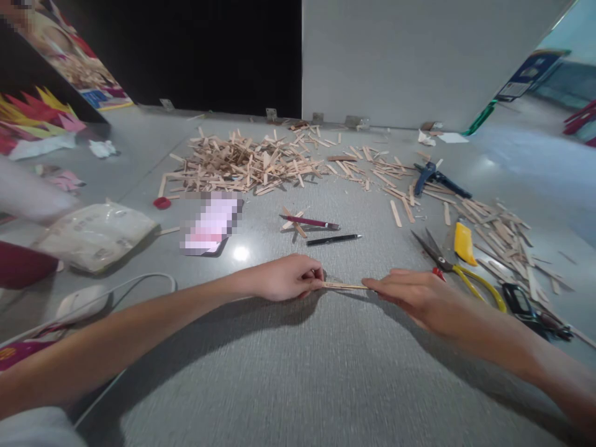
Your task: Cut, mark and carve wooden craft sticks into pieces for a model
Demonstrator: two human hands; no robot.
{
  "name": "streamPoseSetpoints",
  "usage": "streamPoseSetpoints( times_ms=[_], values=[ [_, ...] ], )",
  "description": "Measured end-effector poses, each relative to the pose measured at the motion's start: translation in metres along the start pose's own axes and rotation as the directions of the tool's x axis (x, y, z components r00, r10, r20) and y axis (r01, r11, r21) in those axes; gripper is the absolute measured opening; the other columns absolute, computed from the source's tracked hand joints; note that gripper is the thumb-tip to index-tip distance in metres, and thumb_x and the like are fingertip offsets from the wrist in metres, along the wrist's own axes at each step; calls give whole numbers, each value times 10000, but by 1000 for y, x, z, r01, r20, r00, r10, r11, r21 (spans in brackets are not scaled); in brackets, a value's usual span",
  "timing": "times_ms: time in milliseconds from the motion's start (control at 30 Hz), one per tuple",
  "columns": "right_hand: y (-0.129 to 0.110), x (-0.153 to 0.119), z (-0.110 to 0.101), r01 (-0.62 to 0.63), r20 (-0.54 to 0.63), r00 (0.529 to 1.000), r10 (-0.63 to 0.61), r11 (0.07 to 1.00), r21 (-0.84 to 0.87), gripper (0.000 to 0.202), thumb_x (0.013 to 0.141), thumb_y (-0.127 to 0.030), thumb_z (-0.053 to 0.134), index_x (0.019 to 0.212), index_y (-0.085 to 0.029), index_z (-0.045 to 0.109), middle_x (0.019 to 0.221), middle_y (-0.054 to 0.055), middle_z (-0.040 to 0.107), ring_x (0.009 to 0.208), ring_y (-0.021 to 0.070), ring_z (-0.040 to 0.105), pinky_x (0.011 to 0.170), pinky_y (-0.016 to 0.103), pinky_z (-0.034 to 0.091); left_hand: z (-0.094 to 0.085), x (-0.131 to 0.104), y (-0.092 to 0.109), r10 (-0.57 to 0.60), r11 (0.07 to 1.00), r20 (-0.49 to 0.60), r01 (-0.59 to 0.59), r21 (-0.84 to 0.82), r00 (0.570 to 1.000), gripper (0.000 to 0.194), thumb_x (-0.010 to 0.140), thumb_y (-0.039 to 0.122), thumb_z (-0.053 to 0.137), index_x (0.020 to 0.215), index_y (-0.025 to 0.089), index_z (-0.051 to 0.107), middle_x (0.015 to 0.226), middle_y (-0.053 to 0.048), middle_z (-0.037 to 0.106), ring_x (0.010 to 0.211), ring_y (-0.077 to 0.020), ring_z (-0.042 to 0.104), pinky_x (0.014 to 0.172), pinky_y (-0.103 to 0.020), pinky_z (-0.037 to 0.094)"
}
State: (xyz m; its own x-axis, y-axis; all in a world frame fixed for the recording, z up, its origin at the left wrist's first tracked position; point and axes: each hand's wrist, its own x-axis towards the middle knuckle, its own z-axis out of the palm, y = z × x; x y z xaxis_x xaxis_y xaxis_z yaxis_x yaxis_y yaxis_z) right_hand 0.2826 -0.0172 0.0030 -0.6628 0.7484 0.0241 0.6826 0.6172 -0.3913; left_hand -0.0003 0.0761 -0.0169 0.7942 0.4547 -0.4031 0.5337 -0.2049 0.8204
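Between my two hands, just above the grey surface, a few thin wooden craft sticks (344,286) lie stretched sideways, close together. My left hand (291,277) is closed, pinching their left end between thumb and fingers. At the right end my right hand (410,292) grips them with fingertips and thumb pressed together. How many sticks there are I cannot make out. Beyond the hands lie a black pen (333,239) and a dark red craft knife or pen (310,221), which rests across a few crossed sticks (298,228).
A large heap of craft sticks (246,164) lies at the back, with more scattered at right (507,242). Yellow-handled scissors (459,270), a yellow cutter (464,243) and blue pliers (440,180) lie right. A phone (213,223), plastic bag (100,233) and white charger with cable (82,303) are left.
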Motion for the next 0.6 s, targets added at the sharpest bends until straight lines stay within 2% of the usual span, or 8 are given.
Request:
streamPoseSetpoints(
  times_ms=[233,333,433,500,600],
  values=[
    [4,-4,5,27,-36,999,-29,997,-78,562,991,18,394,1395,-222,703,956,76,779,826,209,725,757,312,580,0,0,-1,17,1000,-5,-17,-10,1000,239,1015,314,507,819,203,590,624,42,546,569,-133,469,599,-245,356],
    [-1,-4,4,62,-31,997,-69,980,-187,553,954,45,419,1366,-198,697,970,75,782,836,211,730,725,309,563,0,0,-2,32,999,19,-32,-4,999,262,1017,332,504,838,191,633,655,30,550,587,-135,469,601,-248,357],
    [-9,-2,7,81,-8,996,-92,911,-404,532,909,62,462,1343,-159,674,945,74,776,780,215,720,609,310,495,1,1,-1,46,999,44,-47,24,998,290,1031,309,474,867,181,676,676,19,559,609,-140,493,620,-253,365],
    [-14,1,11,78,12,996,-85,843,-532,499,894,62,491,1305,-153,677,846,56,755,663,206,684,518,321,402,2,2,-1,54,997,47,-56,44,997,324,1046,305,450,864,180,686,687,11,573,623,-144,512,637,-258,373],
    [-20,8,20,53,36,999,-40,773,-632,378,901,46,528,1166,-159,703,716,41,703,552,194,623,480,337,305,4,3,0,59,996,42,-62,58,997,345,1054,312,445,837,182,680,697,2,592,644,-152,536,648,-262,384]
  ],
)
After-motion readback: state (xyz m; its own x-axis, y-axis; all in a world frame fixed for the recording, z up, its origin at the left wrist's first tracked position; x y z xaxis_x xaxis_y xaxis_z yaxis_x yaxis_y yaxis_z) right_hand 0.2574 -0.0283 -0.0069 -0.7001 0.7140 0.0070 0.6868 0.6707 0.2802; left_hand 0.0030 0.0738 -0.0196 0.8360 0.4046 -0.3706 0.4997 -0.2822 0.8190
